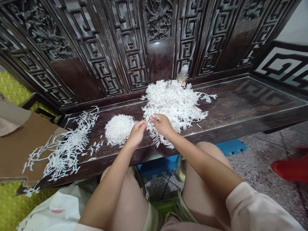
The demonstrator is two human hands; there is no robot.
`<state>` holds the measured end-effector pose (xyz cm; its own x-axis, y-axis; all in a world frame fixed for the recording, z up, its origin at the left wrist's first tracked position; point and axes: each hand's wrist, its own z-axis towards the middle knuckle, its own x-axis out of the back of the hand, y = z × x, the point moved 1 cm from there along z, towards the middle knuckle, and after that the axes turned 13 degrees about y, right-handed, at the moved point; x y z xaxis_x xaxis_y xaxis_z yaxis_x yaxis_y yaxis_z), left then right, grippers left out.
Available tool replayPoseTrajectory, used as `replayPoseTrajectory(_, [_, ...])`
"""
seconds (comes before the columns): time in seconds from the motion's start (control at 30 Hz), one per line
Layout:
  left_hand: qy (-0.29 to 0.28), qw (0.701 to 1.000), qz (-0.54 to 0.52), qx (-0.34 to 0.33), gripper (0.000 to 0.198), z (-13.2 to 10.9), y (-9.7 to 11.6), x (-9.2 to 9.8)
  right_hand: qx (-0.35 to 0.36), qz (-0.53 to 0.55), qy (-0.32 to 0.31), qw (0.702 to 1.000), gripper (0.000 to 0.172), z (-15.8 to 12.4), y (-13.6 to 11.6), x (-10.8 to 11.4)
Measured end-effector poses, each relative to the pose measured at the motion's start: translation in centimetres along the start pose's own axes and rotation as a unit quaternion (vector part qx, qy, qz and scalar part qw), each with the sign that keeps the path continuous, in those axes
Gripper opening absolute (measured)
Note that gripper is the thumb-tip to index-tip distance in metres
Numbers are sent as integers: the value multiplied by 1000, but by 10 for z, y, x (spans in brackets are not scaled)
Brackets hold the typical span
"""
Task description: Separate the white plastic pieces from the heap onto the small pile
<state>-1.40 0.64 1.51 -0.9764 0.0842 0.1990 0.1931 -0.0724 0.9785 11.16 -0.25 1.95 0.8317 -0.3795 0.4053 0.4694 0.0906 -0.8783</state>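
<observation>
working near the front edge of the worktop (250, 102)
right grip (162, 125) closed on a white sprig (154, 118) at the big white pile (175, 102); left grip (137, 133) curled beside it, hold unclear.

Two bare hands show: one left hand (137, 133) and one right hand (162, 125). There are three heaps of thin white branching sprigs: one loose spray (64, 150), one tight round clump (117, 130) and one large loose pile (173, 106). There is one clear plastic bottle with a white cap (183, 74), one dark carved wooden bench (240, 99) and one flat brown cardboard sheet (24, 144).
</observation>
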Motion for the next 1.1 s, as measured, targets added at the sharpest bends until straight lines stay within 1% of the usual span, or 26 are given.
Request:
replayPoseTrajectory(0.07, [6, 1000, 14, -17, 15, 0, 0, -4, -11, -3, 7, 1000, 25, 0, 1, -2])
replayPoseTrajectory(0.13, [6, 999, 26, -31, 16, -3, 2, -5, -25, -4, 14, 1000, 24, 6, 5, 2])
replayPoseTrajectory(0.2, [12, 999, 28, -42, 18, -10, 6, -2, -62, -4, 60, 996, 24, 18, 14, 14])
replayPoseTrajectory(0.27, [29, 998, 19, -53, 22, -16, 10, 7, -122, 1, 157, 980, 27, 35, 25, 34])
replayPoseTrajectory(0.3, [41, 997, 15, -56, 23, -18, 11, 13, -133, 6, 183, 974, 27, 43, 29, 44])
replayPoseTrajectory(0.33, [54, 997, 15, -57, 23, -17, 12, 21, -123, 20, 180, 976, 27, 49, 32, 52])
replayPoseTrajectory(0.4, [85, 994, 38, -49, 21, -9, 8, 36, -132, 48, 127, 982, 25, 54, 34, 60])
replayPoseTrajectory(0.43, [100, 992, 60, -39, 19, -2, 4, 43, -136, 59, 95, 984, 25, 53, 33, 61])
replayPoseTrajectory(0.53, [149, 980, 132, 2, 21, 23, -17, 62, -144, 73, -4, 987, 27, 40, 23, 51])
replayPoseTrajectory(0.63, [185, 965, 167, 78, 24, 39, -45, 77, -129, 84, -94, 984, 25, 29, 14, 39])
replayPoseTrajectory(0.73, [217, 947, 187, 144, 34, 43, -64, 86, -118, 89, -135, 980, 22, 25, 12, 32])
replayPoseTrajectory(0.8, [228, 936, 218, 156, 38, 42, -68, 85, -120, 82, -141, 979, 21, 24, 14, 28])
replayPoseTrajectory(0.83, [230, 934, 232, 147, 38, 41, -67, 83, -121, 77, -139, 980, 21, 24, 14, 27])
replayPoseTrajectory(0.87, [225, 936, 241, 127, 36, 40, -64, 78, -122, 75, -137, 980, 21, 24, 15, 26])
replayPoseTrajectory(0.9, [208, 943, 239, 100, 34, 38, -59, 72, -121, 73, -137, 980, 21, 24, 15, 24])
replayPoseTrajectory(0.93, [178, 955, 226, 72, 33, 35, -52, 64, -119, 73, -138, 980, 20, 23, 14, 23])
replayPoseTrajectory(0.97, [136, 968, 204, 45, 33, 32, -45, 56, -115, 74, -142, 980, 20, 23, 13, 22])
replayPoseTrajectory(1.03, [31, 988, 150, 8, 35, 23, -31, 37, -109, 72, -151, 980, 20, 21, 11, 20])
replayPoseTrajectory(1.1, [-50, 992, 113, -16, 36, 14, -20, 21, -108, 72, -156, 979, 19, 19, 10, 19])
